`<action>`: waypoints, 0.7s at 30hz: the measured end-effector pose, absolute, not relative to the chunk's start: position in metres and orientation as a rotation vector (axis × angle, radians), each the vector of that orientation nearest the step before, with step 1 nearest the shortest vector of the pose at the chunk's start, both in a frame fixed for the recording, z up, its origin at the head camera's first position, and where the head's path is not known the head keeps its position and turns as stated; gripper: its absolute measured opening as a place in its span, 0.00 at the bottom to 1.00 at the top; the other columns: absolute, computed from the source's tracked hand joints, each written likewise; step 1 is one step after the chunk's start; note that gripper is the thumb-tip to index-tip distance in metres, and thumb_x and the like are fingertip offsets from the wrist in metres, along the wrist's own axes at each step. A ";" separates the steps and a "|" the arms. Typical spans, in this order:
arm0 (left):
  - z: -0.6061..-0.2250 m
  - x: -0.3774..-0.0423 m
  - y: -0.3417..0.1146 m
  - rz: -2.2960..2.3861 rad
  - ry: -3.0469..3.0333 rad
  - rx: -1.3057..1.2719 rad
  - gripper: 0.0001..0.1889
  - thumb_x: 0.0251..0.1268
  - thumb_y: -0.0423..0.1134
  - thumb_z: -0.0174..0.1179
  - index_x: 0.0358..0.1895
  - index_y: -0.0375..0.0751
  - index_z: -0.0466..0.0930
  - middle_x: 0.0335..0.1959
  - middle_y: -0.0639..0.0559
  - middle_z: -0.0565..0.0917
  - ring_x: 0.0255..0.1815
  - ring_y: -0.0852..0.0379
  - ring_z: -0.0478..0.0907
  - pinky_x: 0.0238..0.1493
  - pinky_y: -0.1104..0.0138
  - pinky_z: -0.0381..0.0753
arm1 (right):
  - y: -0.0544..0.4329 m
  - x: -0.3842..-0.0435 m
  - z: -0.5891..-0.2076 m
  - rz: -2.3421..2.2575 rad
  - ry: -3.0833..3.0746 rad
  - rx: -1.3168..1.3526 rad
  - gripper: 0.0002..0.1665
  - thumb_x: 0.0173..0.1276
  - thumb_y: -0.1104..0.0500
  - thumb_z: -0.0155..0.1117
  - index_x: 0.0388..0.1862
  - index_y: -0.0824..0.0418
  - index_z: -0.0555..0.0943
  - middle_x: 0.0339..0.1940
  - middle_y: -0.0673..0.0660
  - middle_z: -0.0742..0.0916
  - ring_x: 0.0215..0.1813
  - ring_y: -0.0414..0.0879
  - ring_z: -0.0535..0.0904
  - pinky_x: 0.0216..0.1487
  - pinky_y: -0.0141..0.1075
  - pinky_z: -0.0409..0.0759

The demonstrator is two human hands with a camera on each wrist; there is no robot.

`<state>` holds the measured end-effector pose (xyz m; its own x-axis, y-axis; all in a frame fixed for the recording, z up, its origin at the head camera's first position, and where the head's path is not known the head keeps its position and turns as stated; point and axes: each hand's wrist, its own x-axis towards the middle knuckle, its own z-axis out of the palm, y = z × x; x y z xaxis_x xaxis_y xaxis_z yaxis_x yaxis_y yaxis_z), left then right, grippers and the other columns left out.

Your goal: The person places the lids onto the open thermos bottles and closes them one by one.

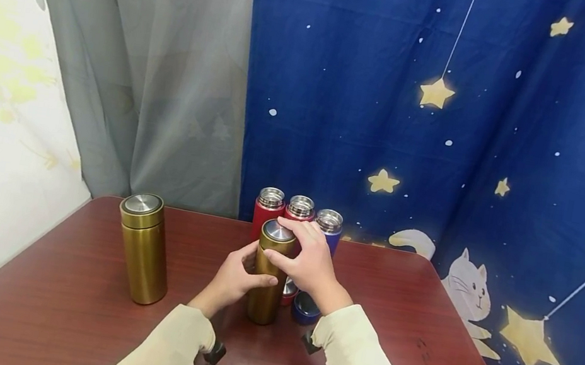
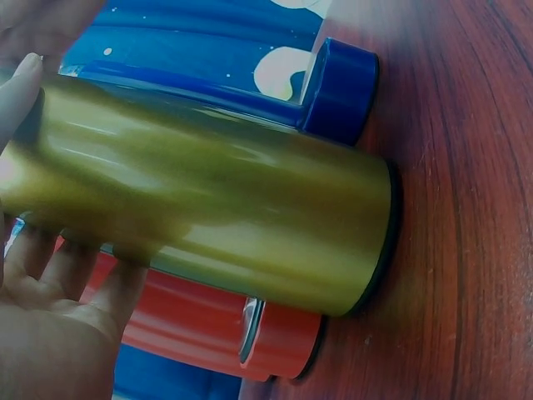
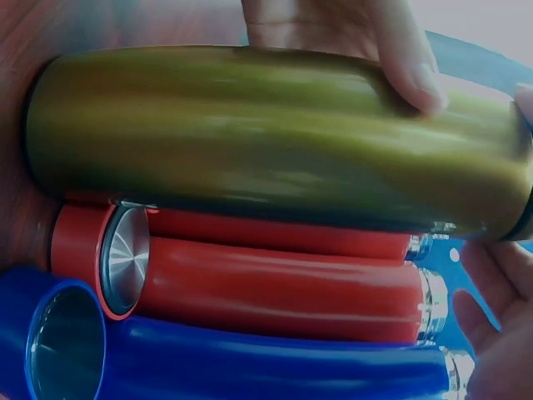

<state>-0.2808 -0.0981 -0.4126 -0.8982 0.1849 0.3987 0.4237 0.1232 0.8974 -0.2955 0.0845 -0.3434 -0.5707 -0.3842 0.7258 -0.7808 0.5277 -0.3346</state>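
A gold thermos flask point(image 1: 262, 307) with a steel-topped lid stands upright on the table in front of me. My left hand point(image 1: 233, 280) grips its body from the left, the thumb lying across the near side. From the right, my right hand point(image 1: 312, 261) holds the flask's top, fingers over the lid and thumb against the side. In the right wrist view the left thumb point(image 3: 416, 79) presses on the gold body. Two lidless red flasks point(image 3: 333, 287) and a lidless blue flask point(image 3: 291, 367) stand just behind, partly hidden by my hands.
Between the gold flask and the row sit a red lid point(image 3: 87, 258), steel top up, and a blue lid point(image 1: 305, 310). A second gold flask point(image 1: 144, 264), lid on, stands to the left on the red-brown table point(image 1: 59, 311). Curtains point(image 1: 337, 119) hang behind the table.
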 end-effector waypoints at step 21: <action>-0.415 -0.283 -0.099 -1.890 -2.192 -0.637 0.39 0.53 0.37 0.74 0.70 0.46 0.68 0.56 0.48 0.81 0.52 0.49 0.80 0.54 0.55 0.79 | 0.067 -0.288 -0.346 0.504 -2.150 0.710 0.38 0.55 0.29 0.65 0.49 0.57 0.76 0.40 0.54 0.82 0.42 0.50 0.72 0.44 0.44 0.71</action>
<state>-0.2828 -0.0992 -0.4148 -0.8926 0.2025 0.4028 0.4282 0.1013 0.8980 -0.2879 0.0675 -0.3462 -0.5229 -0.3178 0.7910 -0.6362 0.7631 -0.1140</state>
